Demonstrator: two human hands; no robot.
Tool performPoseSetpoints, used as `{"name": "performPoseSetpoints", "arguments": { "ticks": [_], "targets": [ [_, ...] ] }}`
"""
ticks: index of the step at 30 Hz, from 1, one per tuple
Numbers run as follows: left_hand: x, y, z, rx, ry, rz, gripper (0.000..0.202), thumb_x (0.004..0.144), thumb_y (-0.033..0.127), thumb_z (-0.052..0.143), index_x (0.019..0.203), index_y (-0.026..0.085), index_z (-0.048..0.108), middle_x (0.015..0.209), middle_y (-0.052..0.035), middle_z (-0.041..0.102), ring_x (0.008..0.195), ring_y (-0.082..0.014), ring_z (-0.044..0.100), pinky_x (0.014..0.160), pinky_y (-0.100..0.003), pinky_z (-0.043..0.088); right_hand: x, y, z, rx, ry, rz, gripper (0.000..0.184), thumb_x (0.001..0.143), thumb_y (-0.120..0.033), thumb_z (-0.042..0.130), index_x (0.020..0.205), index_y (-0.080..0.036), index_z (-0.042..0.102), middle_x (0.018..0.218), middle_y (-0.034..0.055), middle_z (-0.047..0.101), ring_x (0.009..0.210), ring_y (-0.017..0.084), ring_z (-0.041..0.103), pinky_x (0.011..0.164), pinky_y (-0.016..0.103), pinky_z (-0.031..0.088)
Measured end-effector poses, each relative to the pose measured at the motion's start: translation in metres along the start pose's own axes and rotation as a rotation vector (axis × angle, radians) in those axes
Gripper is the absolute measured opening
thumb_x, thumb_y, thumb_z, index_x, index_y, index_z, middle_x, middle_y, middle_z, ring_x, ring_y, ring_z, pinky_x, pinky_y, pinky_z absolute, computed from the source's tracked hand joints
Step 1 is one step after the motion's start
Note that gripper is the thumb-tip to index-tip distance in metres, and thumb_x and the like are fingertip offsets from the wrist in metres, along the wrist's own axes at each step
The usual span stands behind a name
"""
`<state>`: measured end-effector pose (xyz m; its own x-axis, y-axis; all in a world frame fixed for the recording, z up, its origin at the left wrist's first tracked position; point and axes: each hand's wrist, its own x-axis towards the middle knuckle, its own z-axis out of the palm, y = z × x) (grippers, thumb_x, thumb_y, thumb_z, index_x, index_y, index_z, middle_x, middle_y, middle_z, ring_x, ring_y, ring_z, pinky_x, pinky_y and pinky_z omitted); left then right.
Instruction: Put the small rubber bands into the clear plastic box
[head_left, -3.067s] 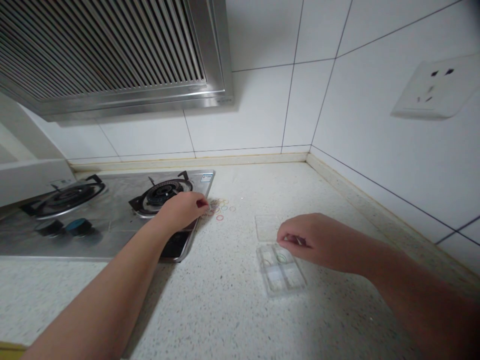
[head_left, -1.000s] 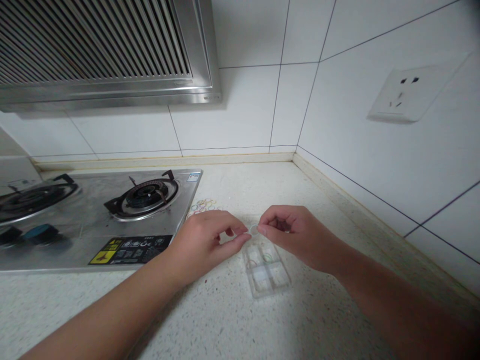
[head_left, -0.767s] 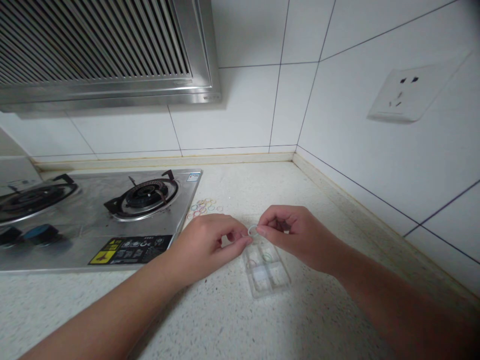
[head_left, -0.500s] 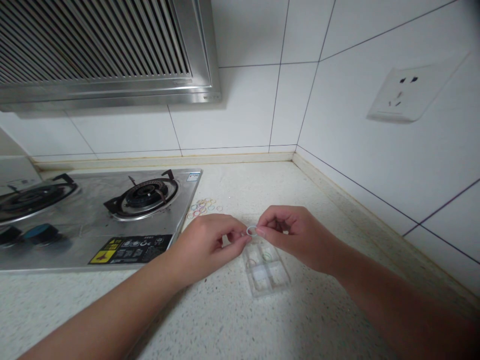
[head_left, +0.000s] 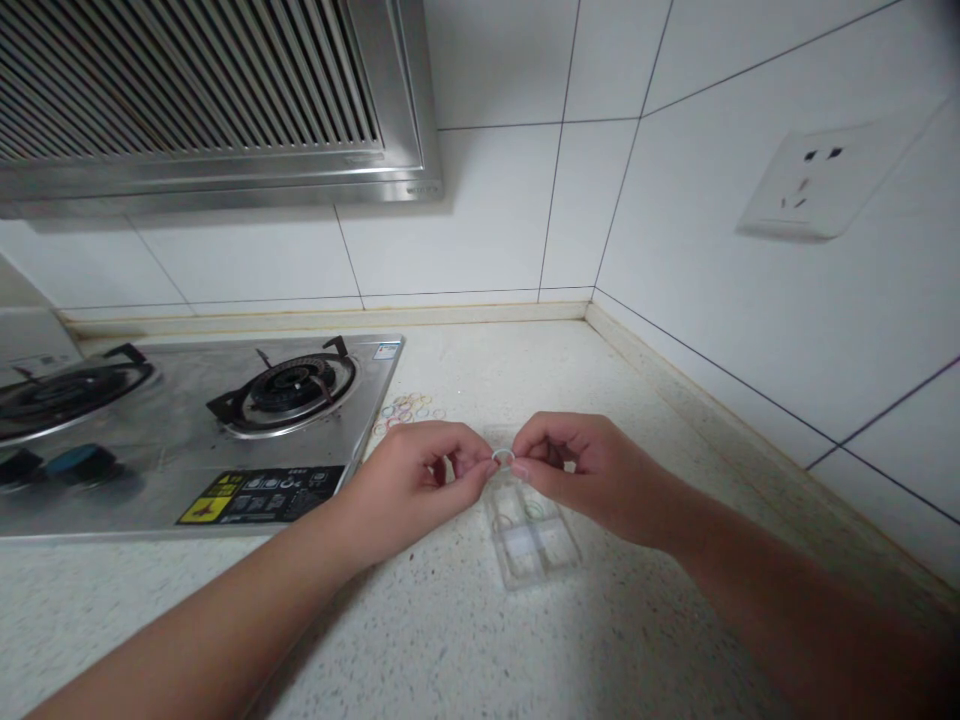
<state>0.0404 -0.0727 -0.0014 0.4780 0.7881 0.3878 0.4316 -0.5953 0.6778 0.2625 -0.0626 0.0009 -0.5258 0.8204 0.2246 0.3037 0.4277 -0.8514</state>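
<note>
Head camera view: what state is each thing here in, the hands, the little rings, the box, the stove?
left hand: pinching the small ring with the right hand.
right hand: pinching the same ring.
small ring: held between both hands' fingertips, above the box.
clear compartment box: open, on the counter, a few rings inside.
loose coloured rings: scattered on the counter beside the stove.
gas stove: no flame visible.
wall socket: nothing plugged in.

Home kitchen, gas hob (head_left: 187, 430), extractor hood (head_left: 210, 100), tiled walls (head_left: 487, 210)
</note>
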Motion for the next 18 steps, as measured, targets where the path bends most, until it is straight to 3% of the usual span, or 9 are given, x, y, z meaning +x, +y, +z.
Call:
{"name": "performPoseSetpoints", "arguments": {
  "ticks": [18],
  "targets": [
    [-0.002, 0.0035, -0.0016, 0.004, -0.069, 0.059, 0.015, 0.092, 0.023, 0.057, 0.086, 0.016, 0.069, 0.073, -0.0003, 0.066, 0.065, -0.0101, 0.056, 0.058, -0.02, 0.044, -0.0018, -0.0003, 0.0004, 0.021, 0.029, -0.07, 0.017, 0.089, -0.034, 0.064, 0.085, -0.018, 0.065, 0.066, -0.0024, 0.056, 0.059, 0.009, 0.047, 0.052, 0.023, 0.037]
  ]
}}
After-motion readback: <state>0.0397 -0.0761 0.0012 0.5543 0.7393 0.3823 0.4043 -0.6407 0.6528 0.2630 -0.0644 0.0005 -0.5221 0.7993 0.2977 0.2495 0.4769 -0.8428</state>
